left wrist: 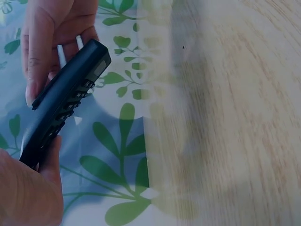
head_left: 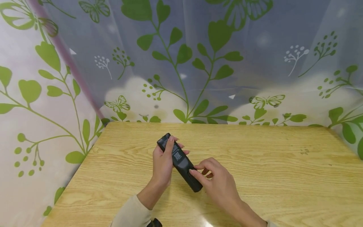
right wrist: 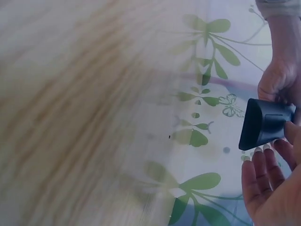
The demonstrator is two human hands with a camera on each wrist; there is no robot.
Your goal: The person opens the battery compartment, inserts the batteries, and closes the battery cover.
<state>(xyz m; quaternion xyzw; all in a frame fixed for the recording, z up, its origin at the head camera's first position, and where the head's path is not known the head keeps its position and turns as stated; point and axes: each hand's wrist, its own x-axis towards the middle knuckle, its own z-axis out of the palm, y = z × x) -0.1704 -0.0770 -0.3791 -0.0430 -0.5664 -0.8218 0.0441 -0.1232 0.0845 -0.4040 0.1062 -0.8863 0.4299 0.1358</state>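
A black remote control (head_left: 182,164) lies slantwise in the air over the table, its back with a printed label and code facing up. My left hand (head_left: 164,164) grips its far half, thumb across the back and fingers round the other edge. At the near half, my right hand (head_left: 219,181) has thumb and forefinger pinched at the side edge. In the left wrist view, rows of keys show on the underside of the remote control (left wrist: 66,101), and a thin dark edge stands out under the right thumb. The right wrist view shows the remote's end (right wrist: 252,125); the other right fingers are spread below.
A wood-grain table (head_left: 269,151) spreads beneath both hands. Behind and to the left hangs a cloth (head_left: 255,63) printed with green leaves and butterflies, meeting the table's far edge. A small black object (head_left: 154,223) shows by the left sleeve (head_left: 133,212).
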